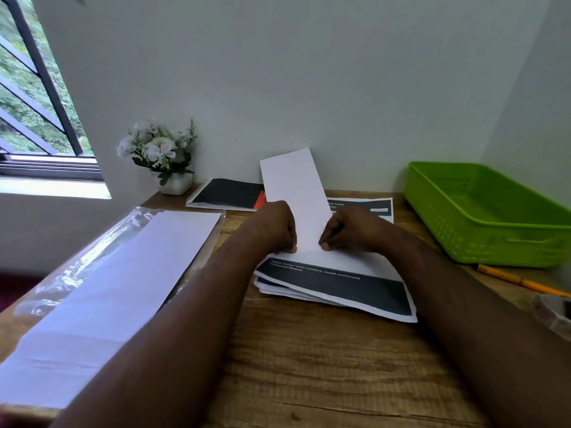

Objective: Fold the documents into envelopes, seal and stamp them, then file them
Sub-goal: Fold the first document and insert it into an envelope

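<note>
While both forearms reach forward over the wooden bench point(309, 366), the nearest things lie off to the sides: a clear plastic pack of white envelopes point(102, 288) runs along the left edge of the bench, and at the right edge a roll of clear tape point(553, 310) is partly cut off by the frame, with a yellow pencil point(519, 281) lying just beyond it. Further in, between the arms, a stack of printed documents point(336, 288) lies flat, its top sheets showing a dark band with white lettering along the near edge. The left hand point(278, 227) and the right hand point(352, 230) meet on top of this stack, each with curled fingers pinching the lower end of a folded white sheet point(293, 186), which stands tilted up and away from the person. This raised sheet hides part of what is behind it: another printed page point(361, 206) lying flat to the right, and the red corner of a black spiral notebook point(228, 193) to the left. A green plastic basket point(482, 217) stands on the right side of the bench, close to the right forearm and near the corner of the walls. At the far left, a small white pot of white flowers point(160, 156) stands against the wall beside the notebook, and a barred window point(34, 88) lies beyond it.
</note>
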A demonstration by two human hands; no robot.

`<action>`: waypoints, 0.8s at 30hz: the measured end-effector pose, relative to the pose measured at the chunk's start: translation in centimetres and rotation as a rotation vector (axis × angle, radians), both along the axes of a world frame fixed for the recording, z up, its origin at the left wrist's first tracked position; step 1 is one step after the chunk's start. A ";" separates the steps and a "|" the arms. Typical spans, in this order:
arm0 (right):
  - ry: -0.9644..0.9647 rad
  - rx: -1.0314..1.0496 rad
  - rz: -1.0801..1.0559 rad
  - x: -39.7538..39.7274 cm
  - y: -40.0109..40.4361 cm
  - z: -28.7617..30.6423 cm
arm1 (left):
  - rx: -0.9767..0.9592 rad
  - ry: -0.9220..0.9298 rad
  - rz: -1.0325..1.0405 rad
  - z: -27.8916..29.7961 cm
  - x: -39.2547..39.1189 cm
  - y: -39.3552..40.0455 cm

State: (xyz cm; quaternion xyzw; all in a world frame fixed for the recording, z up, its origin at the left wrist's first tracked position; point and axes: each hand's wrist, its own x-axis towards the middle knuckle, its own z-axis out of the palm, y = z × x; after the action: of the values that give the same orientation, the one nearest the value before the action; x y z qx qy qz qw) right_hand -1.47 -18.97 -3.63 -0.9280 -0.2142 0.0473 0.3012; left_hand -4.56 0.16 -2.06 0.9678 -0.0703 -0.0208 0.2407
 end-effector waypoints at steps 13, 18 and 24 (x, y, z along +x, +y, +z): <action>0.074 0.058 -0.130 0.1 -2.8 0.0 | 0.081 -0.125 -0.129 -0.6 -0.7 -0.9; 0.016 0.300 -0.246 -0.2 -1.1 -0.8 | 0.091 -0.126 -0.154 -1.0 -0.1 -1.5; 0.180 0.629 -0.428 -0.1 0.4 -0.9 | 0.126 -0.164 -0.197 -1.1 -0.6 -1.6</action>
State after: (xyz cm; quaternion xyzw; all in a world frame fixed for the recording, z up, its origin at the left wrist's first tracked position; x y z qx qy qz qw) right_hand -1.55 -18.54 -4.53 -0.8061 0.0075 -0.0033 0.5917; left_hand -5.21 -1.40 -3.16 0.9678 -0.1831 0.0306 0.1698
